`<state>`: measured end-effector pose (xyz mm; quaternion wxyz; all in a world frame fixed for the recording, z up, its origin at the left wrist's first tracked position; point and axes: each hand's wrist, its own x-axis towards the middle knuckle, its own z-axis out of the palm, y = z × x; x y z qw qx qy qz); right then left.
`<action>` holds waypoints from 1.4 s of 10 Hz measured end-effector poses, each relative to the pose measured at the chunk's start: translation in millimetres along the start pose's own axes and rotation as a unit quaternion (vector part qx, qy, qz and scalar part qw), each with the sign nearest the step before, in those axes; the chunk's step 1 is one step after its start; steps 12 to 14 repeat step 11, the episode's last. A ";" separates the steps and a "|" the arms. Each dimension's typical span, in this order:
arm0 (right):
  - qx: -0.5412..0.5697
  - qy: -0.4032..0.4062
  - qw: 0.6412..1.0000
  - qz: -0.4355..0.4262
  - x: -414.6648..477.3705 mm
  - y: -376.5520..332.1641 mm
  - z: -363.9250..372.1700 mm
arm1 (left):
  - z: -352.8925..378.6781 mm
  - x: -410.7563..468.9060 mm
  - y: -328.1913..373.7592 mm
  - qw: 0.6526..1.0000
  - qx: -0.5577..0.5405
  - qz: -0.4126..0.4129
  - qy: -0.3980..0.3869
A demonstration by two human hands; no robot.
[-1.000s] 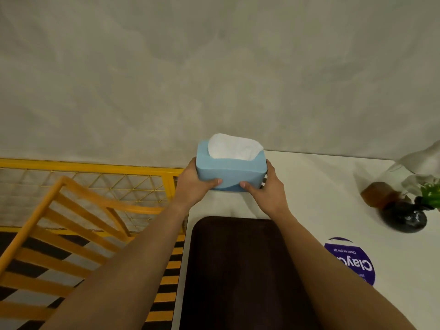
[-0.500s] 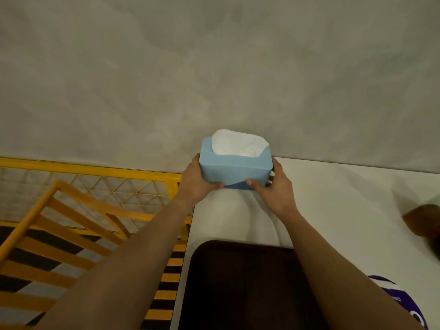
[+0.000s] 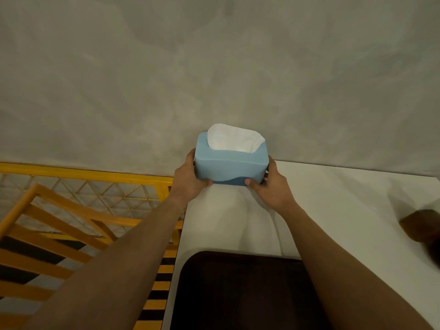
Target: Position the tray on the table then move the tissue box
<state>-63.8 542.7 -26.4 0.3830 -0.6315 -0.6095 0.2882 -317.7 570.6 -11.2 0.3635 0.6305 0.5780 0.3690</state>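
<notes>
A light blue tissue box [image 3: 231, 166] with white tissue showing at its top is at the far left corner of the white table [image 3: 333, 210], close to the grey wall. My left hand [image 3: 189, 181] grips its left end and my right hand [image 3: 270, 189] grips its right end, thumbs on the near face. I cannot tell whether the box rests on the table or hangs just above it. A dark brown tray [image 3: 238, 291] lies flat on the table near me, between my forearms, its near part cut off by the frame.
A dark brown object [image 3: 421, 226], blurred, sits at the table's right edge of view. Left of the table stand a yellow wire-mesh rack [image 3: 95, 186] and an orange slatted wooden frame [image 3: 54, 232] over a black and yellow striped floor. A grey wall is behind.
Both hands have carried the tissue box farther away from me, toward the back left corner. The view has tilted up, so the vase and purple sticker have left the frame.
</notes>
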 end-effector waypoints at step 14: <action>-0.055 -0.061 0.995 0.062 -1.2 -29.3 -18.5 | -2.4 1.2 7.8 0.996 0.042 -0.057 -0.051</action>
